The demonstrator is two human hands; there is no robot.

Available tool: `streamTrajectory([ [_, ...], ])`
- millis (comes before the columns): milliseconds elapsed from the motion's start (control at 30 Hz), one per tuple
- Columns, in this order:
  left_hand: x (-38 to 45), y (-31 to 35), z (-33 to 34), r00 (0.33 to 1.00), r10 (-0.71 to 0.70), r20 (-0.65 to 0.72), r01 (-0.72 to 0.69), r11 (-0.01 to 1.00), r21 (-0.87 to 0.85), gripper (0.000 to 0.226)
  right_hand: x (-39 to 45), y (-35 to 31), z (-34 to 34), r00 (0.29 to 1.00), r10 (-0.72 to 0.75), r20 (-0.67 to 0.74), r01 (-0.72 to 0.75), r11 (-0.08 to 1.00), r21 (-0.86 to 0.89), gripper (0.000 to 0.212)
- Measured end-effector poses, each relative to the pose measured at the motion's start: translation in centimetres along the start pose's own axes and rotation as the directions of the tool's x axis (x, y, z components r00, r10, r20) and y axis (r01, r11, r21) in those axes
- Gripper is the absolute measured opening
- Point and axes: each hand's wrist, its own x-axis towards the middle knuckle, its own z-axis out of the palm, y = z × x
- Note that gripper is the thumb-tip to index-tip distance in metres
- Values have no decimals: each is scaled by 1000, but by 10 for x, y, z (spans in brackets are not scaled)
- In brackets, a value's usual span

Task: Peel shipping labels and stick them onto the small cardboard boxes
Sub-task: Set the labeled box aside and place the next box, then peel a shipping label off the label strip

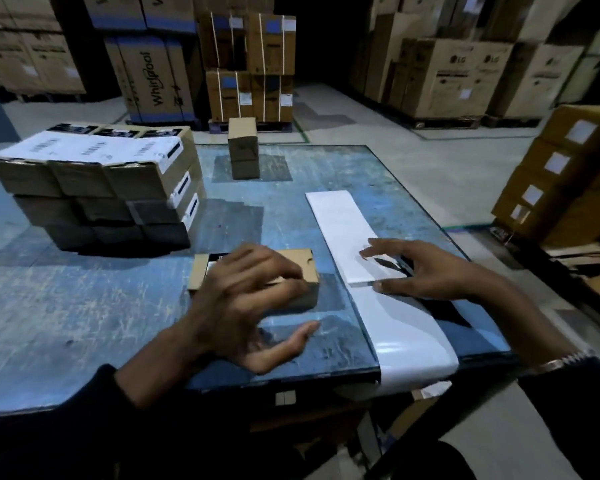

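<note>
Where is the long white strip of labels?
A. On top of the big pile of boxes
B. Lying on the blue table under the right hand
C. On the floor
B: the label strip lies flat on the blue table, with the right hand touching it.

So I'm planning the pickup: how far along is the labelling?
Done: the stack of labelled boxes. In hand: the left hand rests on a small box while the right hand works the label strip. Left: two plain boxes at the far edge.
</note>
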Motion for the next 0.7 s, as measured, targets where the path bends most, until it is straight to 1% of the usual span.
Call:
streamTrajectory([
  [67,7,17,25,995,74,61,-72,996,-46,25,-4,6,12,999,-14,-30,16,997,82,52],
  [167,15,32,59,972,144,186,-140,990,-35,25,-14,1,23,986,-6,-166,29,990,139,50],
  [300,21,36,84,954,87,286,-78,996,-44,39,-22,-1,32,932,-10,-362,71,985,157,40],
  [400,27,38,92,946,33,321,-24,999,-31,41,-19,1,12,878,-25,-477,139,969,206,39],
  [467,32,38,101,940,-29,340,36,999,-15,39,-13,-2,-10,841,-19,-541,182,951,249,37],
  [533,42,38,115,919,-137,369,142,990,15,40,0,-3,-33,818,32,-574,227,899,374,35],
  [633,60,34,137,846,-359,395,377,926,36,44,30,-3,-61,773,130,-621,297,790,536,33],
  [667,65,32,142,818,-412,401,433,901,43,48,43,-2,-70,765,164,-623,313,751,582,32],
  [700,67,29,147,796,-436,420,454,889,61,52,56,-1,-77,768,186,-613,329,707,626,31],
])
